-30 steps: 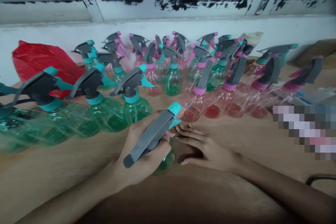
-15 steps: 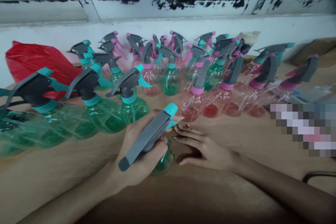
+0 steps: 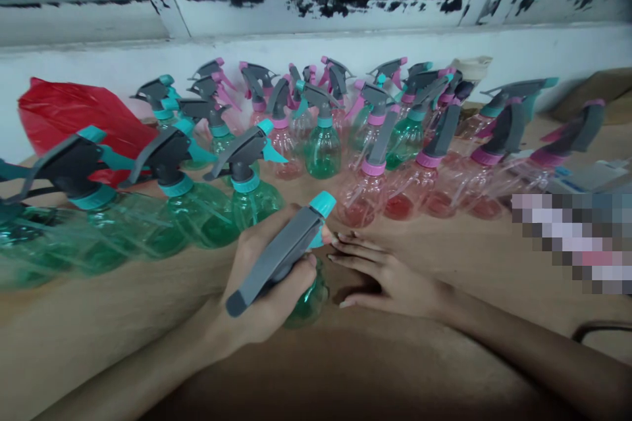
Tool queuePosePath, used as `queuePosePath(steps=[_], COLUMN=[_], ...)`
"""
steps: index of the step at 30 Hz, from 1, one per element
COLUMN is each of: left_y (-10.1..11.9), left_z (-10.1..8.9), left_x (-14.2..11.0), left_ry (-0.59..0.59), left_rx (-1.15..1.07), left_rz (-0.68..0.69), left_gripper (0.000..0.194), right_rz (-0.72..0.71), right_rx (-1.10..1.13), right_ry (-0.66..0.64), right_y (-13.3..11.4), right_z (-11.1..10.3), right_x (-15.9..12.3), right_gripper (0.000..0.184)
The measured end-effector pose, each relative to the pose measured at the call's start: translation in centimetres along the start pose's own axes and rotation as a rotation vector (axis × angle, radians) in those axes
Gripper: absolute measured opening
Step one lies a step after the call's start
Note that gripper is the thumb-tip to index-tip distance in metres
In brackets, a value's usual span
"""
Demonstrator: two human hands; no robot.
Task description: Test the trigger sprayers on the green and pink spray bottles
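Centrally, our left hand [image 3: 274, 309] grips the green spray bottle [image 3: 279, 253] around its neck; our right hand [image 3: 390, 276] lies open beside it on the table [image 3: 484, 263]. We see teal-collared bottles [image 3: 203, 216] at left, pink ones [image 3: 359, 200] right of centre (red bag [image 3: 74, 112], upper left).

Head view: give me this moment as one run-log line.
left hand: gripping translucent green spray bottle by grey-and-teal trigger head | right hand: spread, brown table | beyond: more green bottles, pink bottles

Left hand [image 3: 269, 276] gripping green spray bottle [image 3: 309, 302] by its grey trigger head [image 3: 281, 253]; right hand [image 3: 395, 279] flat on table [image 3: 494, 276]; other spray bottles [image 3: 323, 148] behind, green left, pink right.
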State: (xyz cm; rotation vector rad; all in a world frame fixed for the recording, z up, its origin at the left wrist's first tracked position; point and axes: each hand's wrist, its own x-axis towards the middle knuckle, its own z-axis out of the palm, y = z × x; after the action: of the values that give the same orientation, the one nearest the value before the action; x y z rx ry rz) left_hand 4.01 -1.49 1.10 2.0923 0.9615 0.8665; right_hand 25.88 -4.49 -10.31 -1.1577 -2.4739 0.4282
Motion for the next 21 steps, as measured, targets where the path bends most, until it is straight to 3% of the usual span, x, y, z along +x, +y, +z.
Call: queuePosePath(steps=[6,13,21], left_y=[-0.15,-0.12,0.1], left_z=[0.35,0.54,0.83], left_x=[-0.14,-0.53,-0.31], left_ry=[0.02,0.087,0.08], left_rx=[-0.009,-0.039,-0.076], left_rz=[-0.074,-0.101,-0.113], left_gripper=[0.032,0.023,0.033], right_rz=[-0.001,-0.006,-0.014], right_rx=[0.007,0.016,0.02], right_ry=[-0.012,-0.001,0.016], right_y=[0.03,0.09,0.08], right_z=[0.0,0.03,-0.02], right_x=[0.1,0.01,0.02], right_gripper=[0.065,0.066,0.065])
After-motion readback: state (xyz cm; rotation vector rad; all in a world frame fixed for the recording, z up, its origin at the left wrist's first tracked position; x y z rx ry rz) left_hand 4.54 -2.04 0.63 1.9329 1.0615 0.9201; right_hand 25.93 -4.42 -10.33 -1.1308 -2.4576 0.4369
